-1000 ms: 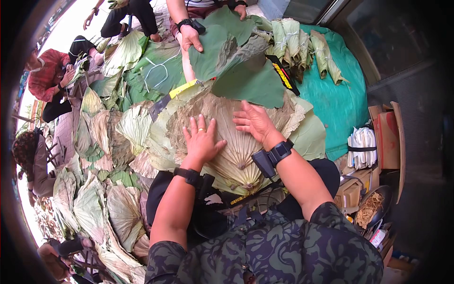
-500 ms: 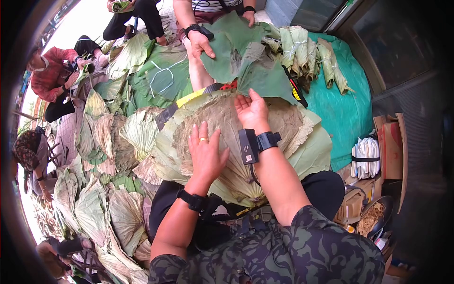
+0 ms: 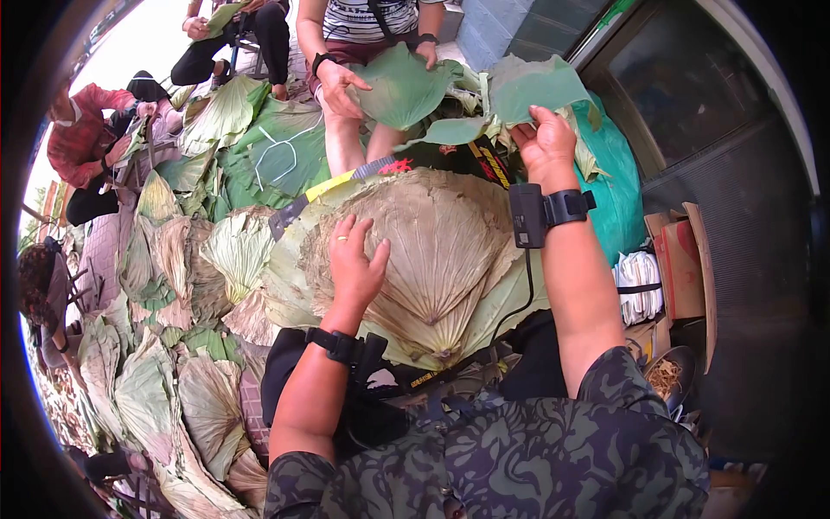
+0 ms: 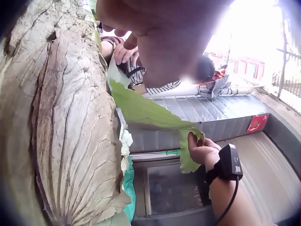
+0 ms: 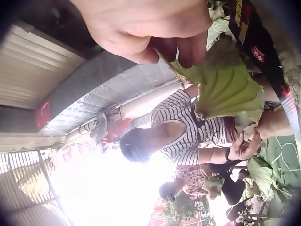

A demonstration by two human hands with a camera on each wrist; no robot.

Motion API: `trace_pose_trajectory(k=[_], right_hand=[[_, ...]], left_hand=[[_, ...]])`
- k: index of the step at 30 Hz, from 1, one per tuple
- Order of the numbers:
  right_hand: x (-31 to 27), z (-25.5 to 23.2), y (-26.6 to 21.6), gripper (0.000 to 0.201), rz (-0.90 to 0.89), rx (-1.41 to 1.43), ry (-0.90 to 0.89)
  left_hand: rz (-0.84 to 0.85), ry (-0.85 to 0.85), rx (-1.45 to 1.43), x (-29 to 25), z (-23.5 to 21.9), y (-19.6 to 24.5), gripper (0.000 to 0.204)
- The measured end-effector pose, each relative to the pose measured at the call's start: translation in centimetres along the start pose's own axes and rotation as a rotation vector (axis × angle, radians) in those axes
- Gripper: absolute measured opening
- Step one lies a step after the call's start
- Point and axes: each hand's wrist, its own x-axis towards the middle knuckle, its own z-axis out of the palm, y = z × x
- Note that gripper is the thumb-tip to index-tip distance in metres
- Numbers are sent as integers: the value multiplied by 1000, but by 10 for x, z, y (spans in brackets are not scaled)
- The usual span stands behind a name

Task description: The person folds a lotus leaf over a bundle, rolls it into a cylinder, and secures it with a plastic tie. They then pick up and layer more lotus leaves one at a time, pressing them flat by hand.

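A broad dried lotus leaf (image 3: 432,233), brown and strongly veined, lies spread on top of a stack across the person's lap. My left hand (image 3: 356,268) is over its left side, fingers loosely spread and holding nothing. Out beyond the stack's far right, my right hand (image 3: 550,156) pinches the edge of a green lotus leaf (image 3: 529,86). In the right wrist view, the thumb and curled fingers grip that leaf (image 5: 225,89), which hangs from them. The left wrist view shows the leaf stretched out at a slant from the right fingers.
Opposite sits a person in a striped shirt (image 3: 354,22), hands at another green leaf (image 3: 405,91). More leaves (image 3: 156,381) cover the ground at left, where other people sit. A teal sheet (image 3: 618,216), a cardboard box (image 3: 683,268) and a dark door (image 3: 670,78) stand at right.
My right hand has moved from over the stack to the far right, drawing a green leaf off and away from the stack. My left hand has stayed over the stack's left side, its fingers less straight.
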Motion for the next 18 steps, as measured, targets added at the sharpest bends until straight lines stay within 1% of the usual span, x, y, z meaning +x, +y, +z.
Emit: trace_pose_trajectory(k=[2, 4, 6, 7, 8, 9, 10, 12, 13, 14, 16, 17, 18], right_hand=[[-9, -3, -37, 9, -199, -168, -7], [-11, -12, -69, 6, -417, -368, -110], [-39, -15, -99, 5, -627, -663, -201], [-58, -11, -108, 8, -814, -848, -245], [-81, -7, -112, 8, -809, -852, -237], [-105, -1, -112, 8, -922, -1038, -279], [-126, 2, -107, 9, -1031, -1226, -323], [-152, 2, -78, 10, -1277, -1394, -436], [-165, 0, -57, 11, -1223, -1465, -512], [-177, -4, -33, 12, -1166, -1533, -589], [-196, -21, 22, 11, -1000, -1620, -779], [-204, -32, 52, 12, -920, -1629, -837], [-211, -46, 80, 13, -834, -1636, -894]], left_hand=[[1, 5, -35, 4, -2, 2, 38], [-52, 0, -119, 6, -5, 5, 35], [-36, -12, -125, 5, -2, -1, 35], [-155, -72, -320, 5, 0, -3, 35], [-275, -130, -514, 3, 1, -3, 36], [-307, -216, -629, 1, -4, 1, 42], [-308, -225, -627, -1, -7, 6, 42], [-516, -279, -978, -8, -12, 13, 55], [-491, -327, -1074, -14, -12, 8, 66], [-495, -333, -1071, -20, -13, 9, 66], [-766, -211, -1545, -28, -19, 12, 68], [-887, -124, -1589, -31, -23, 15, 67], [-902, -125, -1580, -34, -22, 9, 67]])
